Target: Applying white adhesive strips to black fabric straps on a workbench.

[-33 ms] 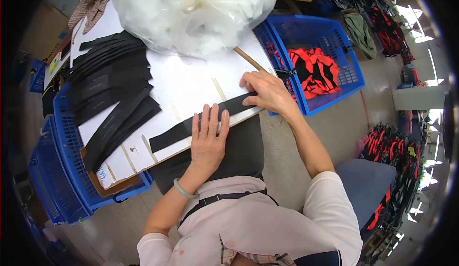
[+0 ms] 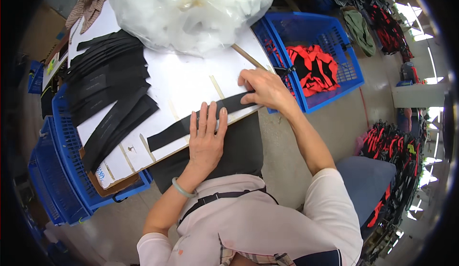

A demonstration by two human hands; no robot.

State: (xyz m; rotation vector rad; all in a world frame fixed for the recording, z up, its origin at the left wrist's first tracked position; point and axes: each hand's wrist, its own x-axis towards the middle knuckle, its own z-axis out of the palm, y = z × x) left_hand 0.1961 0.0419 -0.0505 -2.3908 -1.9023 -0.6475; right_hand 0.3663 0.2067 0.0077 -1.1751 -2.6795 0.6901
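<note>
Blue handwritten characters (image 2: 100, 172) stand in a short, bent cluster on the near left corner of the white tabletop (image 2: 181, 84); small lines of pale marks (image 2: 97, 80), looking like print, sit on some of the black fabric strips (image 2: 110, 94) fanned out in the pile on the left side; these lines are too tiny and faint to read.

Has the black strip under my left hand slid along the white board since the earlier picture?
No, not visibly: the black strip keeps its place against the tan line on the white board.
</note>
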